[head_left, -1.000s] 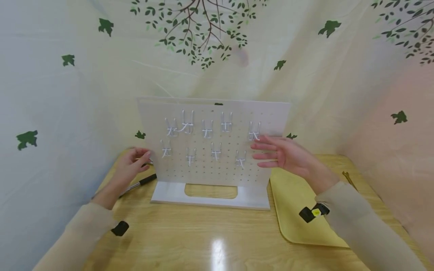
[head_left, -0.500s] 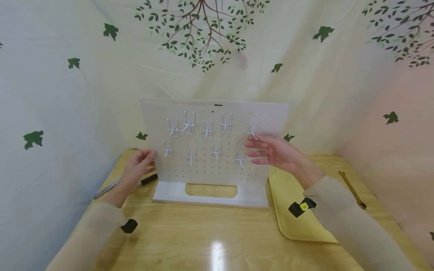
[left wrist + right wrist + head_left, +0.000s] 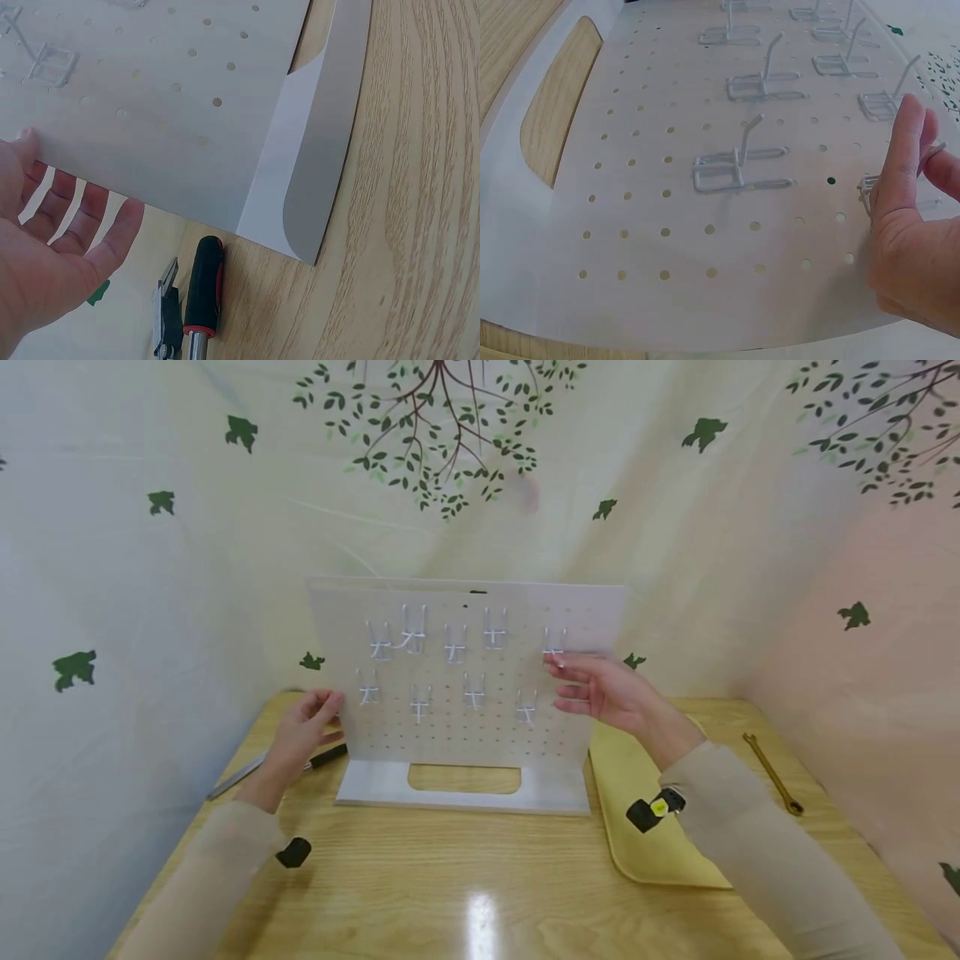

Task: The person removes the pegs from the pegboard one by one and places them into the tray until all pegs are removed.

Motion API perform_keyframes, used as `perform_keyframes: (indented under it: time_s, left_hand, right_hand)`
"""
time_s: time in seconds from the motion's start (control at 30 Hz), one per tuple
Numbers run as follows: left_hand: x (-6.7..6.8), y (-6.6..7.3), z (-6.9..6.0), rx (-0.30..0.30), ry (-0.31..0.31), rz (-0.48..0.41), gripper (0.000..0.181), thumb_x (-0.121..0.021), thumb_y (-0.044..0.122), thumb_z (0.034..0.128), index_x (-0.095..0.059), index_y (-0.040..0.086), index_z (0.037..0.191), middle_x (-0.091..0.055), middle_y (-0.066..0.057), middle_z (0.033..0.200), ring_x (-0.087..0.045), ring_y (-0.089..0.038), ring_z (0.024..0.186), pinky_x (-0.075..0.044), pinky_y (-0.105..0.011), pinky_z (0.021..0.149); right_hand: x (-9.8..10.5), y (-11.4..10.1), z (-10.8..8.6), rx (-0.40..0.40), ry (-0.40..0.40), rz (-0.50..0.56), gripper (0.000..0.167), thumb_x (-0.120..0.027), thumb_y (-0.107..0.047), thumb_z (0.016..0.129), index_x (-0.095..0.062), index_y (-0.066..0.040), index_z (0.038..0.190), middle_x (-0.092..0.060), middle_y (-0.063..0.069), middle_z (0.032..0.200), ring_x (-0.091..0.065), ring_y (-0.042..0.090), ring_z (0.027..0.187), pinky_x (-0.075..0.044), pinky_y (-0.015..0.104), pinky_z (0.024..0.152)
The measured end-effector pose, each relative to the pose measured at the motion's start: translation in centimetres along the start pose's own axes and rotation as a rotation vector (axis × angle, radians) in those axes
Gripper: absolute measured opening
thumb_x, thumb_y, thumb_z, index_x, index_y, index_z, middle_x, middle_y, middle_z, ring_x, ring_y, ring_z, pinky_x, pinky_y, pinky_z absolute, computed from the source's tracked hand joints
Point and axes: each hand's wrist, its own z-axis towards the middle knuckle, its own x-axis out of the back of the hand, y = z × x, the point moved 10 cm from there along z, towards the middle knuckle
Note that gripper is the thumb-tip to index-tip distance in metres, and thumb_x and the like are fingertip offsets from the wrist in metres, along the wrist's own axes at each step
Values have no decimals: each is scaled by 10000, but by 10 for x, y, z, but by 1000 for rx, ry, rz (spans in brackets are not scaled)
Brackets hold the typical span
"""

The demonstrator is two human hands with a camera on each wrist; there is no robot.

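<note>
A white pegboard [image 3: 390,745] stands upright on its base, with several white wire hooks [image 3: 474,695] on its face. At its left edge is my left hand [image 3: 296,735]; the left wrist view shows the thumb on the front of the board [image 3: 180,157] and the fingers behind the edge. My right hand [image 3: 615,693] is at the rightmost upper hook [image 3: 553,642], pinching its prong between thumb and fingers. In the right wrist view the prong tip [image 3: 936,150] pokes out by the hand [image 3: 911,247], which partly hides that hook.
A yellow tray [image 3: 637,852] lies right of the board, partly under my right forearm, with a gold-coloured wrench [image 3: 772,772] farther right. A black-handled tool [image 3: 328,756] and another metal tool [image 3: 238,775] lie at the left. A patterned cloth hangs behind the table.
My left hand has come to the board's left edge and holds it. My right hand has moved left to the upper right hook and its fingers have closed in on the prong.
</note>
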Motion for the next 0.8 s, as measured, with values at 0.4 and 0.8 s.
perform_keyframes:
  time_s: [0.4, 0.8]
  left_hand:
    - [-3, -5, 5, -22, 37, -25, 518, -554, 494, 1019, -538, 21, 1230, -565, -24, 1046, -546, -166, 963, -598, -391, 851]
    - [-3, -2, 3, -9, -35, 5, 557, -522, 525, 1025, -525, 35, 1289, -545, -82, 1139, -531, -233, 1046, -571, -443, 919]
  right_hand:
    - [3, -1, -2, 10, 25, 3, 196, -631, -159, 1029, -716, -45, 1163, -694, 57, 1015, -674, 173, 703, -618, 315, 735]
    - [5, -2, -1, 0, 28, -40, 234, -638, -171, 1027, -691, -39, 1212, -693, 59, 1029, -673, 176, 745, -615, 315, 766]
